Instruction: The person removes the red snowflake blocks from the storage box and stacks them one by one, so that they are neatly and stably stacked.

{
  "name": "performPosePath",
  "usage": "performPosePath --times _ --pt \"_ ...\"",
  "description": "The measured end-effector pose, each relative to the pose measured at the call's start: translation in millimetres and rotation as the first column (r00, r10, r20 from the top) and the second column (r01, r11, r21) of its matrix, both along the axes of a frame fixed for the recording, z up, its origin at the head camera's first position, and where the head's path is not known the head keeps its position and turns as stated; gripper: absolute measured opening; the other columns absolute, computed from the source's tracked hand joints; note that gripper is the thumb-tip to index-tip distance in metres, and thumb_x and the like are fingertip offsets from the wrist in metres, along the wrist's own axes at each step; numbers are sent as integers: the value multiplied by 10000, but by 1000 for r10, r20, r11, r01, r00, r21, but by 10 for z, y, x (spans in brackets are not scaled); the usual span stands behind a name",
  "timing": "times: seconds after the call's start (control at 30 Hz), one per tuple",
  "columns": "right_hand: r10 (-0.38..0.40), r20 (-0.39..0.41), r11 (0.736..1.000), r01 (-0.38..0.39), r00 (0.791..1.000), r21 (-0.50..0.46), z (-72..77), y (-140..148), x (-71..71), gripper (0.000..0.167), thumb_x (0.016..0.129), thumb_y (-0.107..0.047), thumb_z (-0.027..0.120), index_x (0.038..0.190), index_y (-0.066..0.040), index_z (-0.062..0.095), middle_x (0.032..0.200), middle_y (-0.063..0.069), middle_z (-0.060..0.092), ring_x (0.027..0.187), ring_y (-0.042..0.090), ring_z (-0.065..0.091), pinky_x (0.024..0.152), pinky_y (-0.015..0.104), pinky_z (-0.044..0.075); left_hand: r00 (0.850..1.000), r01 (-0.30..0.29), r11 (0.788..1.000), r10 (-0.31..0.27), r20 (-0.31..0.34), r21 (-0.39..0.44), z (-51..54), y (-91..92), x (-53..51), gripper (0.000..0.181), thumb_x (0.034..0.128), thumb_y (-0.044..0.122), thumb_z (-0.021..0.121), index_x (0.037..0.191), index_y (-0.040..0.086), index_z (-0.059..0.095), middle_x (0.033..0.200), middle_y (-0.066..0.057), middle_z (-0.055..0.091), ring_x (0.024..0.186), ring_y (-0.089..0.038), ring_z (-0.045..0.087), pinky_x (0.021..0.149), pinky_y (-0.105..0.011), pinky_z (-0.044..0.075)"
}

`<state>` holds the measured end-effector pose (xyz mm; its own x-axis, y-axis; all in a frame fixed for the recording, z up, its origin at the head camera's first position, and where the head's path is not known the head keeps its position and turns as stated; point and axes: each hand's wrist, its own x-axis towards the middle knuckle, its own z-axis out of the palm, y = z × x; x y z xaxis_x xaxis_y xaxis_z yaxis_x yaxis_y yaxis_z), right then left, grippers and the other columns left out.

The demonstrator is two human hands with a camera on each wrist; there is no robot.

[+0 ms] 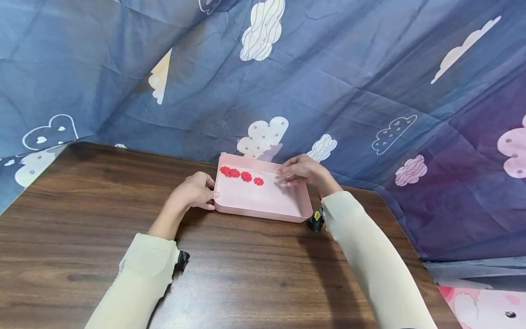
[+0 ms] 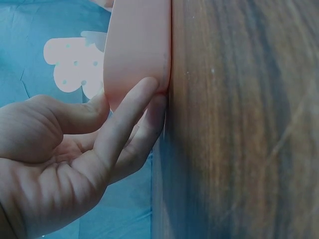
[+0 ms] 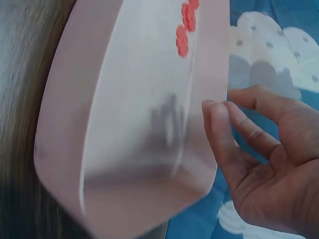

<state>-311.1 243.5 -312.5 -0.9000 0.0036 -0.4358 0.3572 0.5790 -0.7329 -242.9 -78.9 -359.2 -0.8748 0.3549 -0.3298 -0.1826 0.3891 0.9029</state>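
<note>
Pink tray (image 1: 255, 200) on the table (image 1: 246, 265): you pinch its left end in your left hand (image 1: 196, 189). Your right hand (image 1: 305, 169) hovers by its far right, fingers loosely bent, visibly holding nothing. Red flower pieces (image 1: 246, 176) lie inside, back left.

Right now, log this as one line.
left hand: holds left end of pink tray | right hand: near tray's far-right corner, nothing visibly held | red flower pieces: inside tray, left half | tray: on table

The pink tray (image 3: 129, 89) is cut off — right wrist view, top edge.
</note>
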Motion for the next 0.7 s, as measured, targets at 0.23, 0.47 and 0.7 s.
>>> performPosePath --times 0.23,0.47,0.7 --pt "16 39 998 -19 999 63 -52 -295 -40 211 995 -70 743 1177 26 695 967 141 809 770 160 766 744 294 722 1000 -2 1000 2 5 7 0 0 14 401 1051 -44 602 1411 -179 486 1262 -300 597 869 -195 694 800 -294 721" --pt "61 22 990 -63 998 128 -123 -510 -89 77 961 -56 765 963 -8 705 848 107 765 733 165 745 821 356 728 1000 -7 1000 6 14 29 -6 -16 17 418 1059 -55 578 1437 -185 452 1201 -282 653 856 -184 678 796 -287 721" --pt "31 23 983 -35 999 182 -193 -601 -76 173 888 -49 845 809 -58 692 718 46 683 650 127 665 823 308 715 1000 7 999 -7 10 41 1 -27 10 438 1055 -63 577 1445 -197 430 1218 -326 657 863 -202 689 813 -313 724"
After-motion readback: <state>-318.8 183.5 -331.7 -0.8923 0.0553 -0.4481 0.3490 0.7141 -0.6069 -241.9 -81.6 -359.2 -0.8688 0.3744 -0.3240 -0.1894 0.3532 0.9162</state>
